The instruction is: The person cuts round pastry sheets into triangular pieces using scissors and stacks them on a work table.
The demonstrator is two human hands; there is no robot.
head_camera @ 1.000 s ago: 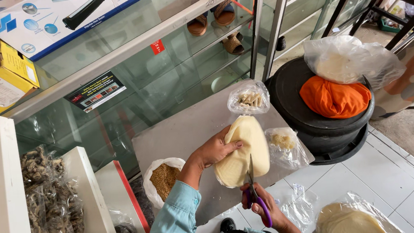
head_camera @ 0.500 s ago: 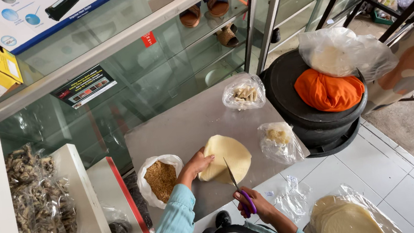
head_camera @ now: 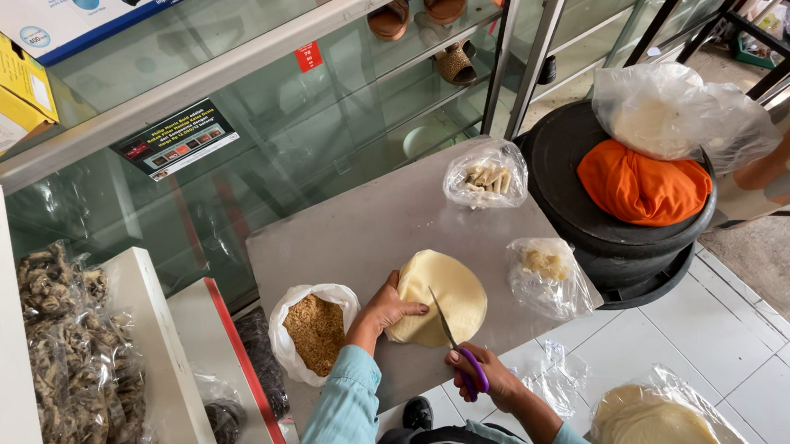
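A stack of pale round flat dough sheets (head_camera: pixel 453 288) lies on the grey table (head_camera: pixel 357 225). My left hand (head_camera: pixel 389 305) presses on the stack's left edge. My right hand (head_camera: pixel 478 375) grips purple-handled scissors (head_camera: pixel 453 341), whose blades reach over the sheets from the near side.
A bag of brown crumbs (head_camera: pixel 315 330) sits left of my left hand. Two clear bags of pale pieces (head_camera: pixel 487 177) (head_camera: pixel 548 274) lie on the table's right side. A black round drum with an orange cloth (head_camera: pixel 641 185) stands to the right. More round sheets in plastic (head_camera: pixel 651 423) lie on the tiled floor.
The stack of sheets, held up off the table a second ago, now lies flat on it. My left hand rests on it and the scissors have come up over it.
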